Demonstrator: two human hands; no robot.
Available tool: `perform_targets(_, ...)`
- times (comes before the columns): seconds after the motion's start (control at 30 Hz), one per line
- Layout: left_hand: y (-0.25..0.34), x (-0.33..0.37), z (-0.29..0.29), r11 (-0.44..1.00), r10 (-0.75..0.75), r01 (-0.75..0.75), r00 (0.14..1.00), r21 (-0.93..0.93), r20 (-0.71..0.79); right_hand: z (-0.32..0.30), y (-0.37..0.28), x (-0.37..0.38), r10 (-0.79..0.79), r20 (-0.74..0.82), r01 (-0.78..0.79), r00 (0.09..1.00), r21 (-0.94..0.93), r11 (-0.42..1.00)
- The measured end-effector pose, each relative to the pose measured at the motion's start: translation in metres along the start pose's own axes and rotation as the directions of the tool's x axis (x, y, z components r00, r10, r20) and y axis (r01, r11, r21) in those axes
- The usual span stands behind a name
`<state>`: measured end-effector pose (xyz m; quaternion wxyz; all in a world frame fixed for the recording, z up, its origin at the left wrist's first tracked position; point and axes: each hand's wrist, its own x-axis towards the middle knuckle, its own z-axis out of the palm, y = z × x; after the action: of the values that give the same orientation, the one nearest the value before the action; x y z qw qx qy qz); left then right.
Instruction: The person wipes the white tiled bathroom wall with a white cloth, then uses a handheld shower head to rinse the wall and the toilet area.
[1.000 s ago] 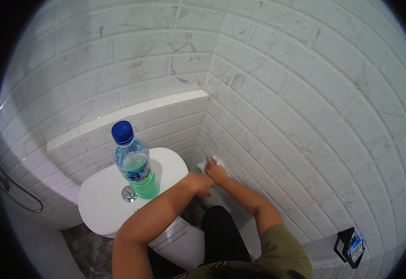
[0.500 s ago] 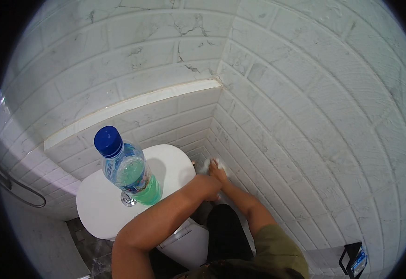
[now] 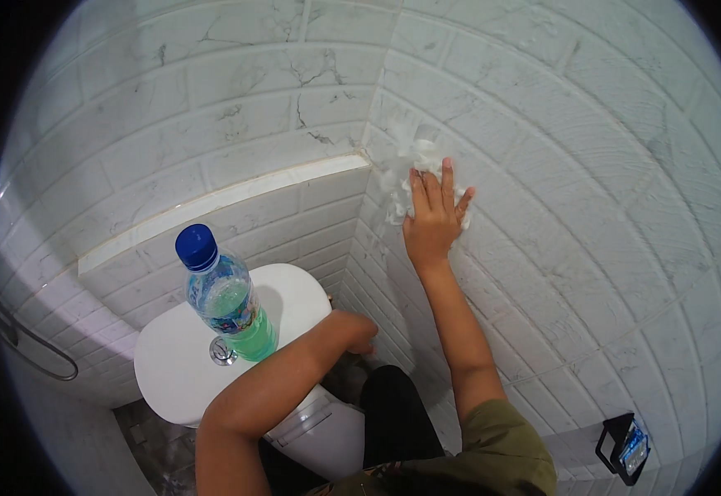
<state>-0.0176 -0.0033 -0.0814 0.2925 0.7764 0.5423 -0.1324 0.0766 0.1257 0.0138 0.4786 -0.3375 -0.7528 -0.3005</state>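
My right hand (image 3: 433, 219) is raised against the right-hand tiled wall (image 3: 534, 240), its fingers spread and flat. Under and around the fingertips lies a soft white material (image 3: 425, 157), blurred, so I cannot tell if it is foam or a thin wet wipe. My left hand (image 3: 359, 332) hangs bent at the wrist by the right end of the toilet tank lid (image 3: 170, 364); its fingers are mostly hidden. On the lid a clear plastic bottle (image 3: 232, 302) with a blue cap and green liquid stands upright, left of my left forearm.
A chrome flush button (image 3: 222, 350) sits in the lid beside the bottle. Behind the tank runs a white-edged ledge (image 3: 228, 207). A grey hose (image 3: 54, 360) curves at the far left. A black holder (image 3: 625, 446) with a lit blue object is at the lower right.
My right hand has moved up from low in the corner beside the tank to higher on the right wall, with the white material. My left hand stays nearly in place.
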Motion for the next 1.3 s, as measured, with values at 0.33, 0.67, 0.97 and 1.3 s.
perform_targets(0.33,0.002,-0.008,0.002,0.998,0.066,-0.066,0.992,0.006,-0.11,-0.006,0.031,-0.214,-0.376,0.567,0.248,0.733,0.292,0.924)
perform_targets(0.67,-0.024,0.007,0.009,0.954,0.259,-0.285,0.941,-0.092,-0.219,-0.225,0.099,-0.006,0.056,-0.136,-0.092,0.989,-0.283,0.955)
perform_targets(0.97,-0.017,0.003,0.002,0.947,0.272,-0.303,0.932,-0.103,-0.241,-0.148,0.083,-0.268,-0.086,0.543,0.165,0.835,-0.098,0.981)
perform_targets(1.3,-0.024,0.009,0.003,0.956,0.205,-0.24,0.957,-0.166,-0.207,-0.268,0.128,-0.116,0.115,0.006,-0.107,0.993,-0.338,0.935)
